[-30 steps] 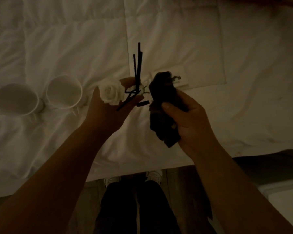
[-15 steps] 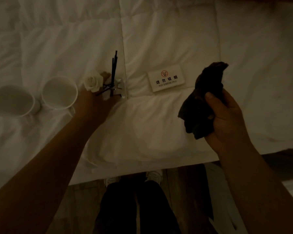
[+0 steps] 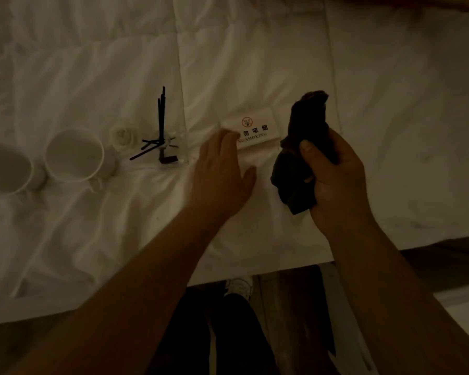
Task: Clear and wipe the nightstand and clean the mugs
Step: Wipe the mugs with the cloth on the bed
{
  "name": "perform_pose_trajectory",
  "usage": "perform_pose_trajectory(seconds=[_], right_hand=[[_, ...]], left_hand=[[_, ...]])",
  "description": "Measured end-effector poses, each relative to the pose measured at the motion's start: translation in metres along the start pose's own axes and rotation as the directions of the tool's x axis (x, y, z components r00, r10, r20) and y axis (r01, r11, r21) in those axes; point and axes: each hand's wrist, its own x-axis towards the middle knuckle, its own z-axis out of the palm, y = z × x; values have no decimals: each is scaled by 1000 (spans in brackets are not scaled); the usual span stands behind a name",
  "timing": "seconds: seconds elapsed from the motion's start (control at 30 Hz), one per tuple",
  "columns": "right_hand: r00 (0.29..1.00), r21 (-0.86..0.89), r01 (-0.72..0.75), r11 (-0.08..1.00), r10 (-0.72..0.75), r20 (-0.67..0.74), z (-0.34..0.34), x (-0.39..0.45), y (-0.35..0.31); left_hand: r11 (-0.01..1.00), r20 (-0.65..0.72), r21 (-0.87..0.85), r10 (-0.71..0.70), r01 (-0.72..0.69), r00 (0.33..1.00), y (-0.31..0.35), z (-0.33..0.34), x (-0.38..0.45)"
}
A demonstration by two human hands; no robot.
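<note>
Two white mugs stand on the white duvet at the left: one mug at the frame edge, the other mug beside it. Right of them stands a reed diffuser with black sticks and a white rose. A white no-smoking sign lies in the middle. My left hand is open, fingers spread, its fingertips at the sign's left end. My right hand grips a crumpled dark cloth just right of the sign.
The bed's near edge runs across the lower frame. Below it are a wooden floor, dark trouser legs and a white shoe. A pale surface shows at the lower right corner.
My left hand let go of the diffuser, which now stands on the duvet by the mugs, and moved right to the sign. My right hand with the cloth shifted back left.
</note>
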Motion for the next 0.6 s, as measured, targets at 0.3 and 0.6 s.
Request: perform_pose_trajectory(seconds=[0.3, 0.6], right_hand=[[994, -287, 43, 957, -69, -79, -9, 10, 1], [983, -742, 181, 646, -133, 123, 33, 8, 26]], left_hand=[[977, 95, 212, -43, 22, 995, -9, 3, 50], [962, 81, -270, -23, 44, 996, 14, -11, -1]])
